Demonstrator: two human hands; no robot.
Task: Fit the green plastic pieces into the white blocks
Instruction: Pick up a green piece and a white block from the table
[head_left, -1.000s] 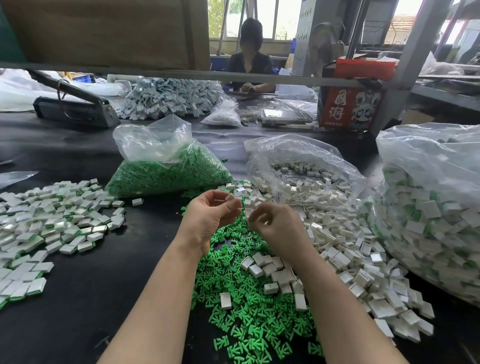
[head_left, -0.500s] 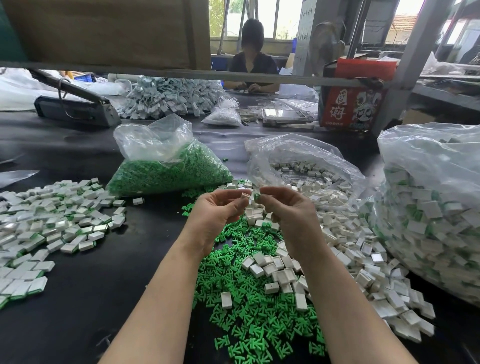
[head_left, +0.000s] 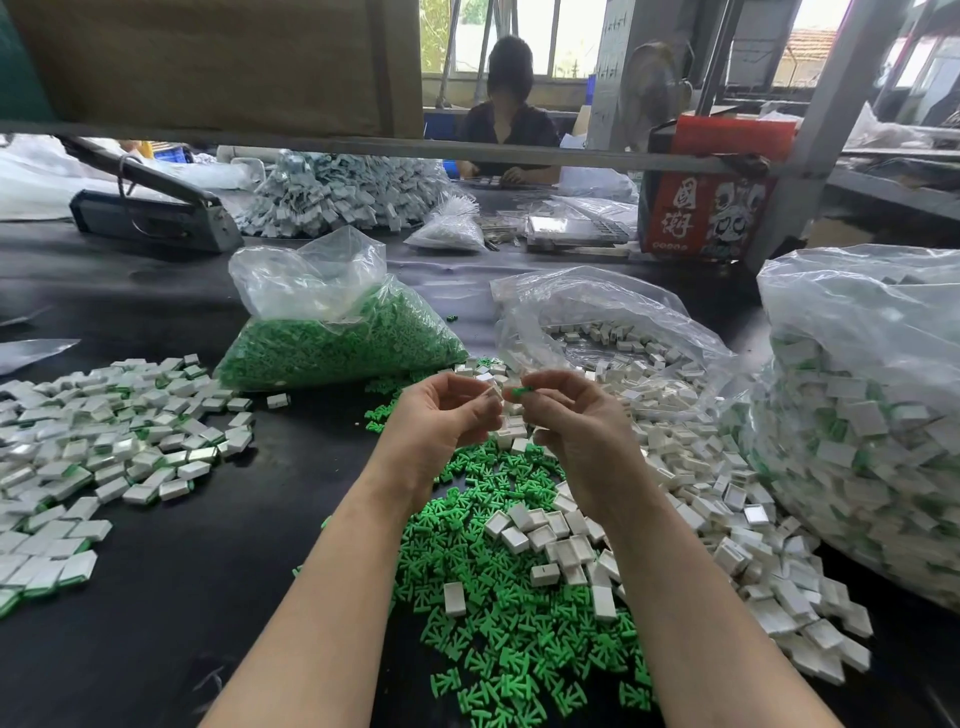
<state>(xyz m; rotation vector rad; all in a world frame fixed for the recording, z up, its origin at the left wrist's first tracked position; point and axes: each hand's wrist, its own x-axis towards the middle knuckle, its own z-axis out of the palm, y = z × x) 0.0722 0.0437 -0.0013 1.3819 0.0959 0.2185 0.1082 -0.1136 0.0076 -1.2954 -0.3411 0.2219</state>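
At 6 o'clock, nearest the camera, loose green plastic pieces (head_left: 498, 639) lie heaped on the black table (head_left: 156, 597), with white blocks (head_left: 550, 551) scattered over them and trailing off toward 4 o'clock. Above the heap, at centre, the left hand (head_left: 441, 421) pinches a white block (head_left: 492, 396) at its fingertips, and the right hand (head_left: 576, 421) pinches a green piece (head_left: 519, 391) just beside it; the two parts sit close, not visibly joined. At 9 o'clock spreads a pile of fitted blocks (head_left: 104, 447). At 3 o'clock stands a large bag of fitted blocks (head_left: 872, 426). Farther, at 11 o'clock, lies a bag of green pieces (head_left: 337, 332); at 1 o'clock, an open bag of white blocks (head_left: 613, 332). At 12 o'clock sits a seated person (head_left: 506, 124).
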